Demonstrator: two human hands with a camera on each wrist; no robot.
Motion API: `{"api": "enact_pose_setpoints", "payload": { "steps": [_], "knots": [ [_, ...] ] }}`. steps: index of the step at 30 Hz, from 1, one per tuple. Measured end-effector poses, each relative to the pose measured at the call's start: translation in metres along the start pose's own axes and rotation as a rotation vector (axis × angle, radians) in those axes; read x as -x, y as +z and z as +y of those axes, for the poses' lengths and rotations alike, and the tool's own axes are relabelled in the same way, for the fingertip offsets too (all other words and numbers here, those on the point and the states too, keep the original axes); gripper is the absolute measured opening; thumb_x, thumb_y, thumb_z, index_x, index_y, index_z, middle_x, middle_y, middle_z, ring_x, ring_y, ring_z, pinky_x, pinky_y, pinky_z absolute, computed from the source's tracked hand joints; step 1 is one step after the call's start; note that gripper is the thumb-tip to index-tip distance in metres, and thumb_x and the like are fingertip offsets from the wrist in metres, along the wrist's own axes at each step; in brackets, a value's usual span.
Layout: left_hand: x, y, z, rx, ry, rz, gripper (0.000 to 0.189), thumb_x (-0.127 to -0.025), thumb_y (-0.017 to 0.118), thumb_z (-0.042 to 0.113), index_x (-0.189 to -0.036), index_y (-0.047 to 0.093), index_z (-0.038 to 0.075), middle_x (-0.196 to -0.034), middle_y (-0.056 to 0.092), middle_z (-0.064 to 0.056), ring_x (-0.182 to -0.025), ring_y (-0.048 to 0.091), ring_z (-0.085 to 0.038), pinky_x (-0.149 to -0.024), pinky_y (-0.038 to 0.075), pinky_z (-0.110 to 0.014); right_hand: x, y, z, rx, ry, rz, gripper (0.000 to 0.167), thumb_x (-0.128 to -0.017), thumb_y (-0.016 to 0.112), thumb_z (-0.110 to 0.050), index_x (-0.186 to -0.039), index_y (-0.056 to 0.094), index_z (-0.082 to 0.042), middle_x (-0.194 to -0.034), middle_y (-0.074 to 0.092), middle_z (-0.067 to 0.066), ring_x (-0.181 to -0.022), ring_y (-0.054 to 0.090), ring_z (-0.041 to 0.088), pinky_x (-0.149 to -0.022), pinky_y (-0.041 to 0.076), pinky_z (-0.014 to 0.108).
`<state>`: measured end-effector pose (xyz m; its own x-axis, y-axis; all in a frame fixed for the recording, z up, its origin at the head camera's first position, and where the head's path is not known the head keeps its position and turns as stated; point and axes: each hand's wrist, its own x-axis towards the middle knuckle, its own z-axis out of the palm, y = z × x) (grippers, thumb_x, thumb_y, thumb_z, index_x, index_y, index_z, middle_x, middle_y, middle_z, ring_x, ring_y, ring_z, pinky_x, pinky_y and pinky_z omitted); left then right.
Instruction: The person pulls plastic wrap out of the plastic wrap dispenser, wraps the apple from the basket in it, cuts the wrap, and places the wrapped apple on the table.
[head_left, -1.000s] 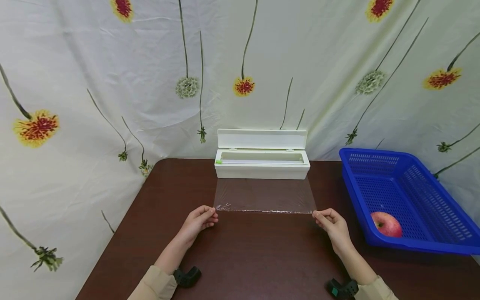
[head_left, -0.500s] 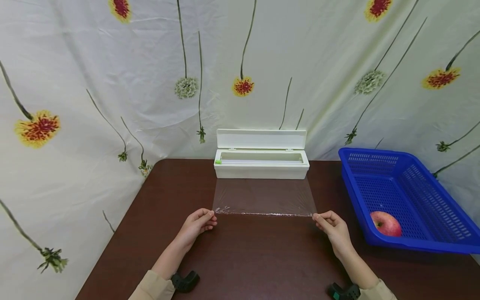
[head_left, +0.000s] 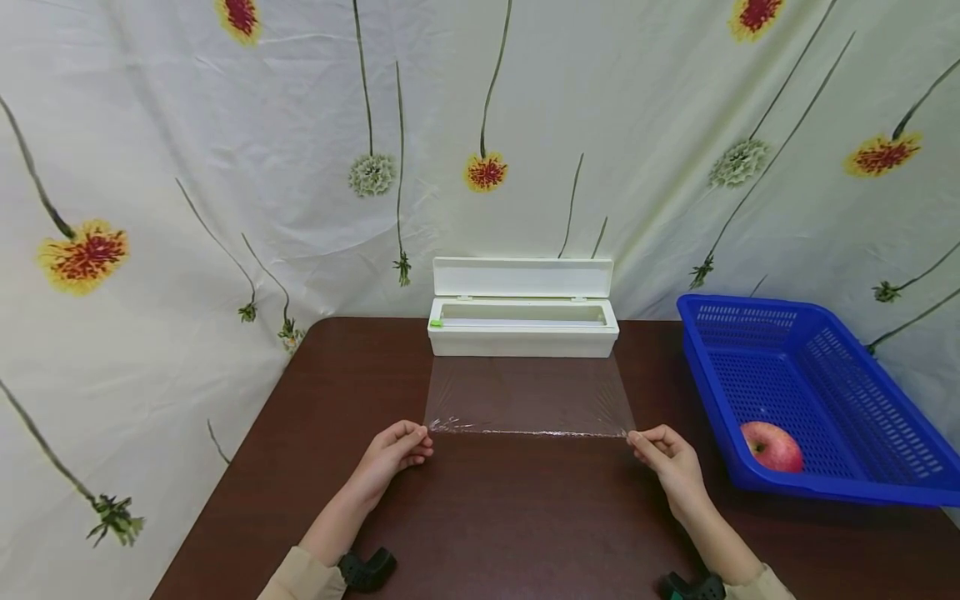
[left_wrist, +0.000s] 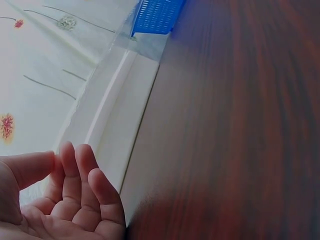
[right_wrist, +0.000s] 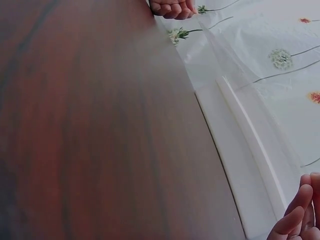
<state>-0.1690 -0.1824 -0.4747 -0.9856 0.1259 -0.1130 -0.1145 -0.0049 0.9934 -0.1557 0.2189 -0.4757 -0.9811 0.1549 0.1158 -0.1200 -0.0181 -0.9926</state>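
Observation:
A clear sheet of plastic wrap (head_left: pixel 528 396) stretches out from the front of a white wrap dispenser box (head_left: pixel 523 343), whose lid (head_left: pixel 523 277) stands raised. My left hand (head_left: pixel 390 454) pinches the sheet's near left corner between thumb and forefinger. At the near right corner, my right hand (head_left: pixel 671 467) pinches the film the same way. The sheet's near edge looks bunched and shiny between both hands. In the left wrist view, the thumb and fingertip of the left hand (left_wrist: pixel 75 192) meet at the film. The right wrist view catches only part of the right hand (right_wrist: pixel 300 210).
A blue plastic basket (head_left: pixel 750 367) sits on the right of the dark brown table (head_left: pixel 525 517), with a red apple (head_left: pixel 772 447) in it. Behind the table hangs a pale flowered cloth (head_left: pixel 300 125). A green slider (head_left: pixel 437 323) is at the box's left end.
Both hands have drawn slightly toward the person, and the plastic wrap reaches a little farther from the box. The box, basket and apple stay in place.

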Motion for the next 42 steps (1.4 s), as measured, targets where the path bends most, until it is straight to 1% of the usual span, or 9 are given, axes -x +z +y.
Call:
{"api": "enact_pose_setpoints", "payload": {
  "steps": [7,11,25,31,37,42],
  "knots": [
    [0.002,-0.003,-0.002,-0.008,0.02,-0.042,0.022,-0.096,0.055,0.022,-0.097,0.055,0.0,-0.093,0.059,-0.011,-0.082,0.061,-0.016,-0.077,0.051,-0.029,0.003,-0.001,-0.002,-0.014,-0.004,-0.01,0.014,-0.088,0.065,-0.004,-0.086,0.058,0.008,-0.078,0.069,-0.002,-0.07,0.063,0.013,-0.066,0.052,0.024],
    [0.003,-0.004,-0.002,-0.015,0.029,-0.058,0.024,-0.096,0.055,0.024,-0.098,0.054,0.0,-0.092,0.06,-0.01,-0.083,0.061,-0.016,-0.077,0.051,-0.029,0.005,-0.001,-0.003,-0.011,0.0,-0.009,0.014,-0.088,0.065,-0.003,-0.086,0.058,0.009,-0.077,0.069,-0.001,-0.071,0.063,0.012,-0.066,0.052,0.024],
    [0.01,-0.003,-0.003,-0.008,0.049,-0.06,0.022,-0.096,0.055,0.022,-0.095,0.054,0.0,-0.09,0.06,-0.009,-0.082,0.061,-0.017,-0.076,0.051,-0.029,0.01,-0.004,0.0,0.01,-0.005,-0.004,0.016,-0.088,0.065,-0.004,-0.086,0.057,0.009,-0.077,0.069,-0.003,-0.069,0.062,0.013,-0.064,0.052,0.024],
    [0.012,-0.003,-0.004,0.006,0.066,-0.07,0.019,-0.096,0.054,0.02,-0.095,0.055,0.0,-0.088,0.06,-0.008,-0.081,0.061,-0.015,-0.076,0.051,-0.028,0.013,-0.005,-0.001,-0.006,-0.009,-0.008,0.013,-0.087,0.066,-0.004,-0.083,0.059,0.006,-0.076,0.069,-0.003,-0.069,0.062,0.012,-0.064,0.052,0.023],
    [0.015,-0.003,-0.004,0.019,0.085,-0.076,0.018,-0.096,0.055,0.018,-0.094,0.055,0.0,-0.087,0.06,-0.006,-0.081,0.061,-0.014,-0.075,0.051,-0.027,0.016,-0.006,0.0,-0.013,-0.016,-0.011,0.013,-0.087,0.066,-0.005,-0.083,0.059,0.005,-0.076,0.069,-0.002,-0.069,0.062,0.012,-0.064,0.052,0.023],
    [0.017,-0.003,-0.005,0.027,0.106,-0.073,0.017,-0.096,0.055,0.016,-0.093,0.055,-0.002,-0.086,0.061,-0.006,-0.081,0.062,-0.014,-0.075,0.052,-0.028,0.017,-0.008,0.002,-0.018,-0.018,-0.019,0.009,-0.087,0.065,-0.004,-0.081,0.061,0.0,-0.077,0.069,-0.003,-0.07,0.063,0.011,-0.065,0.052,0.023]
  ]
}}
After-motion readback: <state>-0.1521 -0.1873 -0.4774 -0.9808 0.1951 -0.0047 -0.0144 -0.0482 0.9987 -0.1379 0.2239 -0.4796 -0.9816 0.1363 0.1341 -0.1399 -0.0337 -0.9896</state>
